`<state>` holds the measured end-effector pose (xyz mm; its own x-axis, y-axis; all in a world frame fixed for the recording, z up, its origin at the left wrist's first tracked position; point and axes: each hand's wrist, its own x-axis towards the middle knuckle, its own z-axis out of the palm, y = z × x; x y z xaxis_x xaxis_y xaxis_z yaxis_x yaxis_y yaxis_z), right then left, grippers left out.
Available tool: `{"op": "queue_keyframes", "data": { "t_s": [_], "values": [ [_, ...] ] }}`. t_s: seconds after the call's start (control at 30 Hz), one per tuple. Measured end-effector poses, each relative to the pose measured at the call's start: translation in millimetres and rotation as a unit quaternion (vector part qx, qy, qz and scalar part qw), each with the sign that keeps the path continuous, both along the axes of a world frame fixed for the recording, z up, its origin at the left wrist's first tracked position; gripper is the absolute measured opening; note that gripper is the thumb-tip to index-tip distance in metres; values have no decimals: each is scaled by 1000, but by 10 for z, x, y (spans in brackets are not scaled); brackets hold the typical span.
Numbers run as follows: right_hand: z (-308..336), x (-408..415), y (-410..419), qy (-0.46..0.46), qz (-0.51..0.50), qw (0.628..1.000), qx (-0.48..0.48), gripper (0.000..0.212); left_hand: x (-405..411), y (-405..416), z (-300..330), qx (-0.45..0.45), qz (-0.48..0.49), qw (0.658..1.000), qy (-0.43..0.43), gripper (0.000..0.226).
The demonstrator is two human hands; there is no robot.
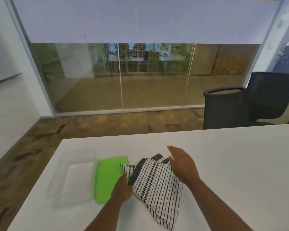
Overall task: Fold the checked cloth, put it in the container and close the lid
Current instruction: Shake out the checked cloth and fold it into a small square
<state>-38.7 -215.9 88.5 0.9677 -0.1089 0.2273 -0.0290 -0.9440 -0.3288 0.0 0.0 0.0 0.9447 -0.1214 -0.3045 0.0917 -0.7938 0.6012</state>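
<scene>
A black-and-white checked cloth lies crumpled on the white table, partly overlapping a bright green lid to its left. My left hand pinches the cloth's left edge, over the lid. Above the cloth's right edge, my right hand is flat with the fingers apart and holds nothing. A clear plastic container stands left of the lid, with no lid on it and nothing visible inside; the view is blurred.
The table's left edge runs close to the container, with wooden floor beyond. Two dark office chairs stand past the far right edge. A glass wall lies beyond.
</scene>
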Motion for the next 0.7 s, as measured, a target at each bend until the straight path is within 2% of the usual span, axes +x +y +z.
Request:
{"op": "queue_keyframes", "data": {
  "t_s": [0.07,0.2,0.23,0.3,0.43,0.5,0.6,0.7],
  "values": [
    [-174,-72,18,49,11,999,9,46,-11,-21,-138,-57,35,998,24,63],
    [-591,-228,120,149,58,987,-2,40,-6,-75,-254,-85,63,994,21,57],
    [-658,-244,133,167,63,984,12,39,-8,-96,-225,-94,74,993,17,49],
    [-733,-264,173,187,50,980,41,39,-21,-158,-158,-95,72,993,1,16],
    [-743,-138,293,182,-14,964,194,44,-78,-396,-125,-116,14,992,-41,42],
    [-718,-8,365,186,-49,951,243,46,-128,-531,-88,-122,-29,991,-53,43],
    [-747,154,421,178,-121,923,319,33,-194,-693,-66,-145,-74,985,-64,34],
    [-754,219,386,163,-185,908,338,23,-274,-779,-53,-168,-107,979,-50,28]
  ]
}}
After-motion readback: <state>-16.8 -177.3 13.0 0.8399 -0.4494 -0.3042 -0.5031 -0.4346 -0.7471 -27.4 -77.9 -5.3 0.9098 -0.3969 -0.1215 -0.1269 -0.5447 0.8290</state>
